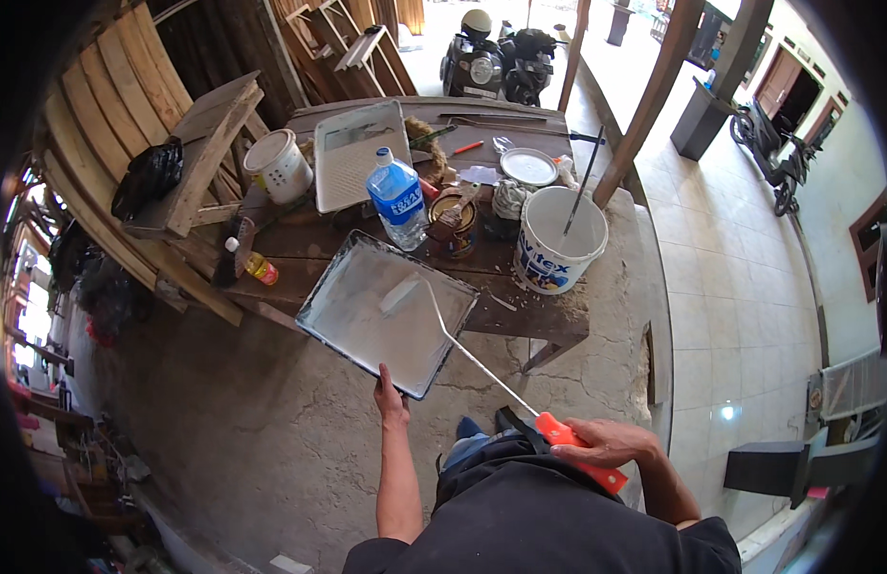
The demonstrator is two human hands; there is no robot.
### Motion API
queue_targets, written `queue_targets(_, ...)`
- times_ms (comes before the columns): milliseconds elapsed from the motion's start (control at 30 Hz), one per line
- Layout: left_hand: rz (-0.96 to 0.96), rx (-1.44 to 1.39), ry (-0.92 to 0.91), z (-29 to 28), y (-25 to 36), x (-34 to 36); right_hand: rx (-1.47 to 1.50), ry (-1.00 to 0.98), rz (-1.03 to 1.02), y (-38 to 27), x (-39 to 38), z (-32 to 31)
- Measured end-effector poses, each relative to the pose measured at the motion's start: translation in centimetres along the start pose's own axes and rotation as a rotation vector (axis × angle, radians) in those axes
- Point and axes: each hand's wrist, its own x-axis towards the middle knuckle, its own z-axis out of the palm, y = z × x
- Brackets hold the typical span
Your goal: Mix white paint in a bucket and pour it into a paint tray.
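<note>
My right hand (611, 442) is wrapped round the orange handle of a paint roller (491, 373). The roller's pale head (401, 297) rests in a black-edged paint tray (314, 330), which is coated inside with whitish paint. At the tray's near edge, my left hand (393, 402) grips the rim, with some fingers hidden beneath it. The tray's far part lies over the edge of a dark wooden table (300, 244), while its near part juts out over the floor.
Behind the tray stand a water bottle (397, 206), a brown-stained can (451, 228) and a white paint bucket (558, 239) with a stick in it. A second tray (352, 158), a white pail (279, 167) and a small yellow bottle (254, 263) sit farther left. Motorbikes (501, 62) stand beyond.
</note>
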Motion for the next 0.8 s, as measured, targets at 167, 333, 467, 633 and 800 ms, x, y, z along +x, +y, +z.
queue_targets(167,0.060,-0.034,0.011,1.8,-1.0,0.1,0.321,-0.040,-0.339,-3.8,3.1,1.3)
queue_targets(333,0.142,-0.003,0.004,2.7,-2.1,-0.6,0.745,-0.227,-0.285,-8.6,6.0,3.5)
queue_targets(467,0.493,0.134,0.003,4.3,-3.0,-1.9,0.897,-0.497,-0.143,-11.6,6.2,3.7)
queue_targets(633,0.644,0.300,0.010,3.3,-3.6,-3.9,0.748,-0.765,-0.114,-10.4,9.3,5.0)
queue_targets(800,0.716,0.399,0.134,-1.8,-7.5,-9.6,0.686,-1.113,-0.097,-7.9,14.2,5.9)
